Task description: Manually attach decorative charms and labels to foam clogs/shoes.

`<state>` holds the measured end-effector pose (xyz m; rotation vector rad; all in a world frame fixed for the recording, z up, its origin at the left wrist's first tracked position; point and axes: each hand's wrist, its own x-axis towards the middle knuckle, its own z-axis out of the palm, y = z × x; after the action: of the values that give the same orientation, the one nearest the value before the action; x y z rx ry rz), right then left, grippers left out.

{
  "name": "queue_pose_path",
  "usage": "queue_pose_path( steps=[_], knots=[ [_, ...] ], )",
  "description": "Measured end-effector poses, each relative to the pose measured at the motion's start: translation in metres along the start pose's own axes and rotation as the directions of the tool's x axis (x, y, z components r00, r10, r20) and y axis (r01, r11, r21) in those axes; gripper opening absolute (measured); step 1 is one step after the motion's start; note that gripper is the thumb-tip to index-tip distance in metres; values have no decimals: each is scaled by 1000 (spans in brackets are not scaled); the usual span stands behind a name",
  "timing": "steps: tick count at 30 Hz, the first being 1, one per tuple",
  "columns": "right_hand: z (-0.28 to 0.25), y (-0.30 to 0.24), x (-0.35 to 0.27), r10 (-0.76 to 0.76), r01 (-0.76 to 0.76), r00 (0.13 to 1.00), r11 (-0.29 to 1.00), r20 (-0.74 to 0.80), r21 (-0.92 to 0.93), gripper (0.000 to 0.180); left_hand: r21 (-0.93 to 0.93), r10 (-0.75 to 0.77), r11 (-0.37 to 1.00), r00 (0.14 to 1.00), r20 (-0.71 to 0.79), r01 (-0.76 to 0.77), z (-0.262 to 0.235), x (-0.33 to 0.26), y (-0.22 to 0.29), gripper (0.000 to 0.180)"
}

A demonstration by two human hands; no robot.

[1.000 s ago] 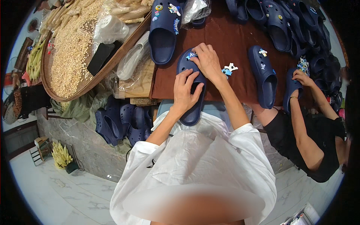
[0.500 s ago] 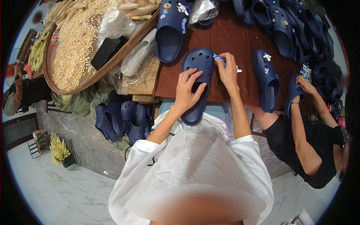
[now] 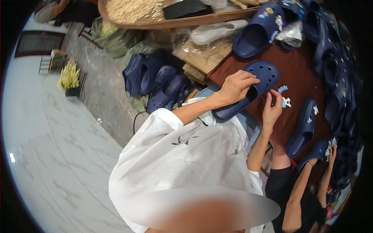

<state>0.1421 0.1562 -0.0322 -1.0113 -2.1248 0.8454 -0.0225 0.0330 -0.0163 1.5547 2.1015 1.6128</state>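
Right now the left hand (image 3: 235,86) is gripping a navy clog (image 3: 248,90) across its middle, fingers curled over the upper and clenched on it, holding it tilted above the near edge of the dark red table (image 3: 299,73). The right hand (image 3: 272,108) is hovering just beside the clog's toe end, its fingertips (image 3: 276,93) pinching toward a small blue charm (image 3: 282,89), though I cannot tell whether they are actually closing on it or only touching it. A second small charm, white and blue (image 3: 286,103), is lying just beside that hand on the table. Judging by how things lie, the held clog is looking bare on its perforated top, so the decorating of this one seems only to be starting, with no charm seated yet. Several finished-looking clogs are sitting further along: one with coloured charms (image 3: 259,29) near the woven tray of grain (image 3: 155,23), another (image 3: 305,126) just right of the hands showing a pale charm. A heap of plain clogs (image 3: 155,81) is waiting on the floor to the left, suggesting plenty remains. Another person's hand (image 3: 333,151) is working on a clog at the lower right, well apart from these two.
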Motion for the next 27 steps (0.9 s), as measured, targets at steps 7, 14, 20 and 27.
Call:
queue_pose_path(
  steps=[7, 14, 20, 27],
  knots=[
    [8, 18, -11, -52, 51, 996, 999, 73, 12, 16, -16, 147, 989, 989, -21, -147, -97, -27, -9, 49],
    [17, 15, -16, 20, -17, 988, 1000, 154, -21, 16, 290, 43, 954, 929, -366, 70, -204, -85, -38, 51],
    [25, 18, -18, -35, 45, 984, 997, 172, -57, 15, 485, -44, 765, 785, -618, 425, -287, -167, -115, 42],
    [24, 19, -20, -71, 93, 985, 986, 158, -141, 16, 457, -140, 679, 712, -688, 574, -338, -204, -206, 34]
  ],
)
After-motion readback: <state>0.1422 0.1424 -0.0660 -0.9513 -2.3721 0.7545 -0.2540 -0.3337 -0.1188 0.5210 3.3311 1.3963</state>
